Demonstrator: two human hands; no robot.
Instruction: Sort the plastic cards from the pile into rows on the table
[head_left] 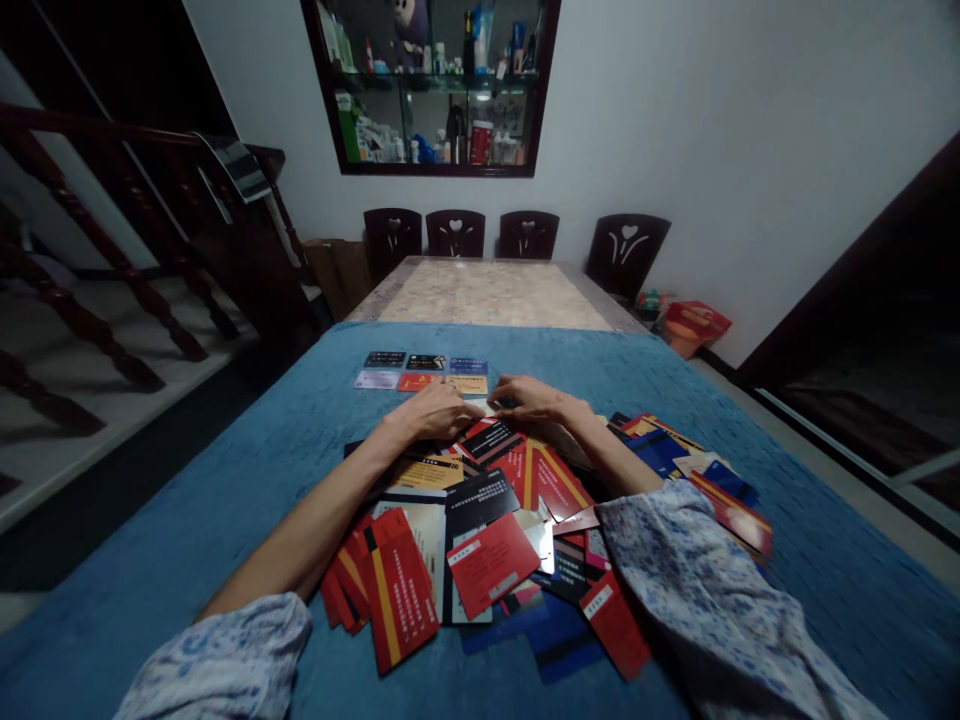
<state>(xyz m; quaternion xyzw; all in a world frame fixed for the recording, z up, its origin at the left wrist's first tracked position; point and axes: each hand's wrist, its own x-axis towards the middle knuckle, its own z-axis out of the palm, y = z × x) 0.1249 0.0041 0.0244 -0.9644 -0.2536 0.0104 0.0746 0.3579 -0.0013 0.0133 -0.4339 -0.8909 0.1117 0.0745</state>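
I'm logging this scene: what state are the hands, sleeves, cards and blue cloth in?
Left hand, curled, grip unclear
Right hand, curled, grip unclear
Card pile, loose, overlapping
Laid-out cards, flat, two rows
Sleeves, pushed up
Blue cloth, spread under the cards

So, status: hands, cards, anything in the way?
Left hand, right hand: far edge of heap. Six cards, two rows beyond. Left hand partly hides nearer row.

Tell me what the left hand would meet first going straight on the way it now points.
Just ahead of the left hand, the pale card looks first in line, perhaps already touched; beyond it comes the right hand. Depth there is hard to judge.
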